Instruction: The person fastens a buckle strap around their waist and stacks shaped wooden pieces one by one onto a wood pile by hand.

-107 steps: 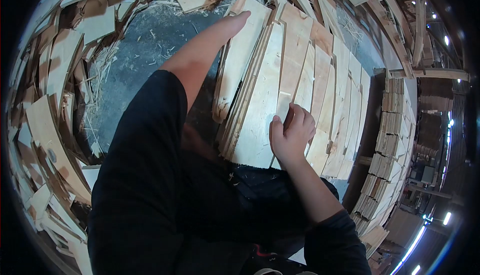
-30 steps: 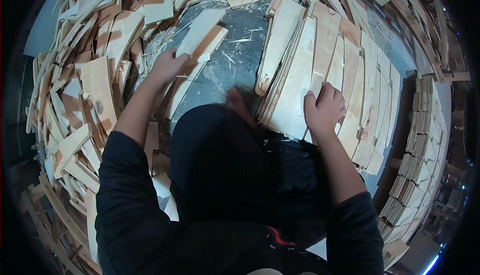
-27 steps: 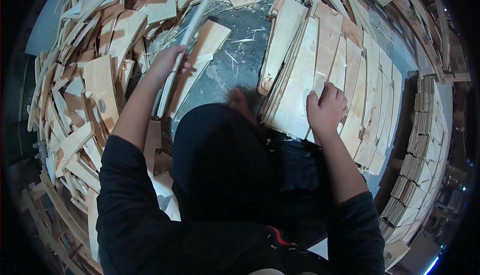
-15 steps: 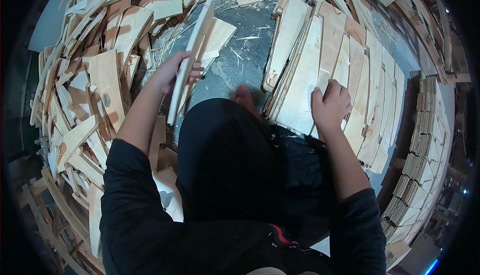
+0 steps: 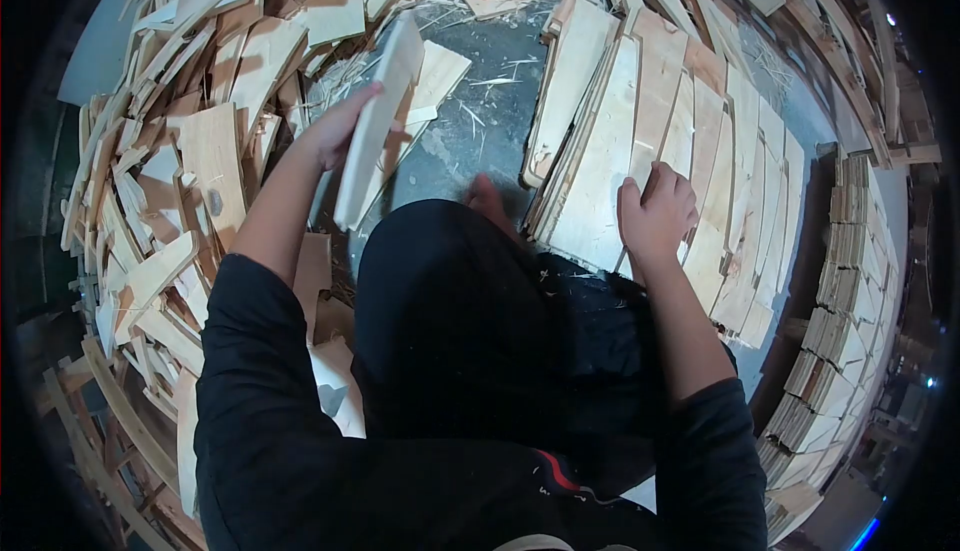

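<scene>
My left hand (image 5: 345,131) is closed around a pale wooden board (image 5: 382,121), held tilted on its long side above the floor. Its thumb lies on the near side, and the fingertips are mostly hidden behind the board. My right hand (image 5: 660,213) rests with curled fingers on a row of overlapping thin wooden boards (image 5: 592,186); whatever may be under the fingers is hidden. Beneath the held board, another pale wooden piece (image 5: 437,76) lies on the grey floor (image 5: 490,51).
A large heap of loose wood offcuts (image 5: 215,166) rises on the left and continues along the back. Neat stacks of wooden pieces (image 5: 840,291) line the right side. My bent knee (image 5: 450,291) and bare foot (image 5: 488,196) are between my arms.
The board in my left hand has turned so that more of its broad face shows, and its top has dipped slightly. My right hand stays almost in place on the row.
</scene>
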Demonstrator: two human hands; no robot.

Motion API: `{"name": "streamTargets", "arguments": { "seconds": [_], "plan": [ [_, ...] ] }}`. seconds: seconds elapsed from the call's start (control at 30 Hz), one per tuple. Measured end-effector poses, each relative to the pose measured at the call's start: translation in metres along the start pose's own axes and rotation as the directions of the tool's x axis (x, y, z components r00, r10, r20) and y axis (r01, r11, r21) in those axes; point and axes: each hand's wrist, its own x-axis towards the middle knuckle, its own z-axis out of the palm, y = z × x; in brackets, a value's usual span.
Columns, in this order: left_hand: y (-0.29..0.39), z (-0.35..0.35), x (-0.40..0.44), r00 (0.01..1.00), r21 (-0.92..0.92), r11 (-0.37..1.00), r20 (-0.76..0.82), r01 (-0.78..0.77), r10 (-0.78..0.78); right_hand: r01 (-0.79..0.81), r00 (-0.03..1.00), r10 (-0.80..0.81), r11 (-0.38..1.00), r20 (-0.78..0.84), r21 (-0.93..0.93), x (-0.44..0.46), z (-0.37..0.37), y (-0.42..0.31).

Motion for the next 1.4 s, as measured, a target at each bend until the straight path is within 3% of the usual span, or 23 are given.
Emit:
{"name": "streamTargets", "arguments": {
  "seconds": [0.03,0.13,0.2,0.27,0.33,0.47,0.5,0.6,0.63,0.73,0.77,0.87,0.9,1.0,1.1,1.2,1.23,1.4],
  "plan": [
    [0.008,-0.008,-0.002,0.992,-0.081,0.996,0.124,0.026,-0.015,-0.006,1.0,0.006,1.0,0.005,-0.001,-0.001,0.0,0.0],
    [0.011,0.0,-0.013,0.999,-0.057,0.998,0.026,-0.026,0.027,0.014,1.0,-0.014,1.0,-0.008,0.014,-0.001,0.0,0.001],
    [0.001,-0.009,-0.004,0.992,0.189,0.976,0.088,-0.109,0.094,0.006,1.0,-0.006,1.0,-0.004,0.009,-0.001,0.0,0.001],
    [-0.007,-0.017,0.001,0.997,0.243,0.969,0.052,0.037,-0.051,0.0,1.0,0.0,1.0,-0.003,0.003,-0.001,0.0,0.001],
    [-0.009,-0.011,-0.007,0.997,0.09,0.995,-0.074,0.035,-0.028,-0.002,1.0,0.002,1.0,0.002,-0.006,-0.001,-0.001,0.0],
    [-0.017,-0.036,-0.001,1.0,0.089,0.996,-0.006,0.019,-0.018,0.008,1.0,-0.008,1.0,0.003,0.003,-0.001,0.0,0.001],
    [-0.014,-0.035,-0.006,0.999,0.167,0.986,-0.033,-0.007,0.013,0.005,1.0,-0.005,1.0,0.002,0.003,-0.001,0.0,0.001],
    [-0.016,-0.022,-0.02,0.977,0.082,0.979,-0.09,-0.185,0.192,0.002,1.0,-0.002,1.0,0.003,0.0,-0.001,-0.002,0.0],
    [-0.021,-0.024,-0.019,0.982,0.017,0.986,-0.082,-0.169,0.17,0.004,1.0,-0.004,1.0,0.004,-0.001,-0.001,-0.002,0.0],
    [-0.024,-0.031,-0.016,0.996,0.058,0.998,0.092,-0.019,0.014,0.007,1.0,-0.007,1.0,0.002,-0.01,-0.001,-0.001,0.0],
    [-0.025,-0.029,-0.014,0.991,0.126,0.984,0.034,0.124,-0.129,0.007,1.0,-0.007,1.0,-0.001,-0.009,-0.002,-0.001,0.0],
    [-0.03,-0.025,-0.007,0.985,0.374,0.913,-0.015,0.165,-0.172,0.01,1.0,-0.01,1.0,-0.009,-0.003,-0.001,-0.001,0.0],
    [-0.032,-0.024,-0.004,0.986,0.316,0.935,-0.011,0.159,-0.164,0.009,1.0,-0.009,1.0,-0.007,-0.001,-0.001,-0.002,-0.001],
    [-0.028,-0.022,-0.009,0.995,0.265,0.964,0.077,0.034,-0.056,0.005,1.0,-0.005,1.0,-0.009,0.001,-0.001,-0.001,0.001],
    [-0.013,-0.012,-0.018,0.98,0.193,0.963,0.093,-0.191,0.176,0.005,1.0,-0.005,1.0,-0.003,0.009,-0.002,0.0,0.0],
    [0.015,-0.014,-0.02,0.957,0.21,0.934,0.092,-0.288,0.275,0.006,1.0,-0.006,1.0,0.003,0.006,-0.001,-0.001,-0.001],
    [0.024,-0.013,-0.021,0.951,0.295,0.907,0.018,-0.3,0.308,0.01,1.0,-0.01,1.0,-0.003,0.002,-0.002,0.0,0.0],
    [0.051,0.007,-0.032,0.838,0.318,0.817,-0.108,-0.481,0.536,0.017,1.0,-0.017,1.0,-0.012,0.007,-0.001,0.0,0.001]
  ]
}}
